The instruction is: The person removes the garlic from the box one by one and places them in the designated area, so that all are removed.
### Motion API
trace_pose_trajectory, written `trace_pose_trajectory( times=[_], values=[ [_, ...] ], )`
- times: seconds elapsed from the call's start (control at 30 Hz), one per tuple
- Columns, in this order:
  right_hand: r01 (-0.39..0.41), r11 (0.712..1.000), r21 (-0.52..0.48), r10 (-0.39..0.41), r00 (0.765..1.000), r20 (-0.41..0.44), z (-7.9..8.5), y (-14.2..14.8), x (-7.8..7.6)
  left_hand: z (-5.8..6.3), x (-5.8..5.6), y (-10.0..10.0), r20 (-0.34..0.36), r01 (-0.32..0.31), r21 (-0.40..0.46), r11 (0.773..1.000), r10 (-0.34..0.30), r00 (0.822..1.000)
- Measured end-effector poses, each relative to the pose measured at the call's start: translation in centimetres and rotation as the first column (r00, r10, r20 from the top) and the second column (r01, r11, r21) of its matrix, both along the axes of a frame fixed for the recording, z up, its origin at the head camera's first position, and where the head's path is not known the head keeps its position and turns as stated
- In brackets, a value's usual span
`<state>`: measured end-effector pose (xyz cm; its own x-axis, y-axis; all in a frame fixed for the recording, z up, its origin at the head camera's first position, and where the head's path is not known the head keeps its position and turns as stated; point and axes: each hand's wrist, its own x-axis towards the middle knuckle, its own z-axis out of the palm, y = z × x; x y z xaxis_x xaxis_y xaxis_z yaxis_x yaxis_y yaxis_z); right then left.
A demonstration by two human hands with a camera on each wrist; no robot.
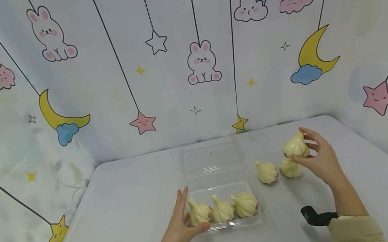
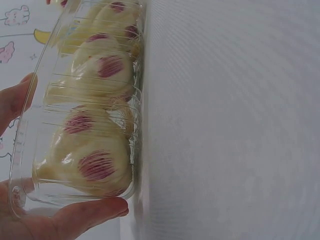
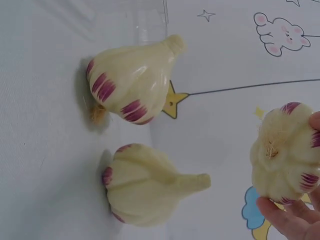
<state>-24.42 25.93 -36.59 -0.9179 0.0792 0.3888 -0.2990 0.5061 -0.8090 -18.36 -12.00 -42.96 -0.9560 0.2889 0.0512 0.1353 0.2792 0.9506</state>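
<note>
Three garlic bulbs, smooth and cream with purple streaks, stand in a row in a clear plastic clamshell box (image 1: pixel 231 224), its lid (image 1: pixel 210 159) folded back. My left hand (image 1: pixel 181 227) grips the box's left end, thumb along the front and fingers behind, beside the leftmost bulb (image 1: pixel 199 212). In the left wrist view the thumb (image 2: pixel 90 215) lies against the box wall. Raised at the right, a garlic bulb (image 1: pixel 295 146) is pinched in my right hand (image 1: pixel 323 161); its rooty base (image 3: pixel 271 150) faces the right wrist camera.
Two more garlic bulbs rest on the white table (image 1: pixel 131 184) right of the box: one nearer it (image 1: pixel 266 172), the other (image 1: pixel 290 169) below the raised bulb. A black wrist-camera mount (image 1: pixel 318 217) juts from the right wrist. Patterned cloth (image 1: pixel 174 98) hangs behind.
</note>
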Motion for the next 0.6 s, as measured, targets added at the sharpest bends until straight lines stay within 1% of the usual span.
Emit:
trace_pose_trajectory(
  times=[0.37, 0.6],
  values=[
    [0.058, 0.998, -0.037, -0.058, 0.998, 0.006, -0.9, 1.1, -0.7, 0.3, 0.1, 0.0, -0.015, -0.003, -0.011, 1.000, 0.003, 1.000],
    [0.113, 0.993, -0.036, -0.113, 0.993, 0.018, -1.3, 1.7, -0.8, 0.0, 0.0, 0.1, -0.005, -0.004, 0.003, 1.000, 0.004, 1.000]
  ],
)
